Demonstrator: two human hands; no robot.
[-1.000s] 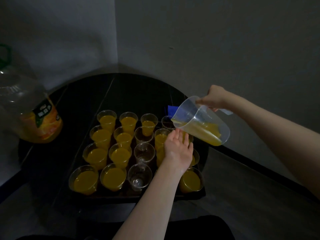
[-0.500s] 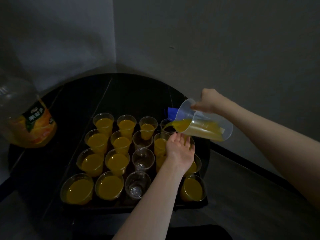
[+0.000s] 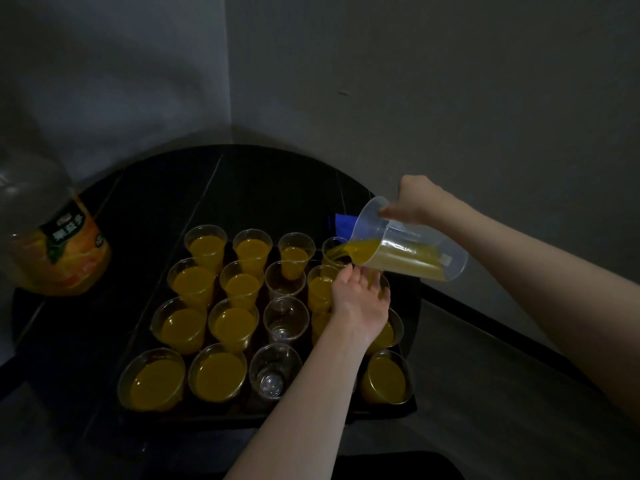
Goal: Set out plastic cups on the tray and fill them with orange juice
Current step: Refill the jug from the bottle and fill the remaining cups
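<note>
A black tray (image 3: 388, 409) on a dark round table holds several clear plastic cups, most filled with orange juice (image 3: 218, 375). Three cups in one column are empty (image 3: 285, 318). My right hand (image 3: 417, 202) grips the handle of a clear measuring jug (image 3: 412, 251), tilted steeply. Juice runs from its spout into the far cup (image 3: 334, 252) in the back row. My left hand (image 3: 360, 301) lies over the right-hand cups just below the jug, with its fingers straight and their tips next to that cup. It hides parts of the cups beneath it.
A large juice bottle (image 3: 59, 251) with an orange label stands at the left of the table (image 3: 242, 188). A blue object (image 3: 343, 223) lies behind the tray, partly hidden by the jug. Grey walls meet in a corner close behind the table.
The jug has tipped further and dropped toward the far cup, and juice now flows from its spout. My left hand has stayed beside that cup.
</note>
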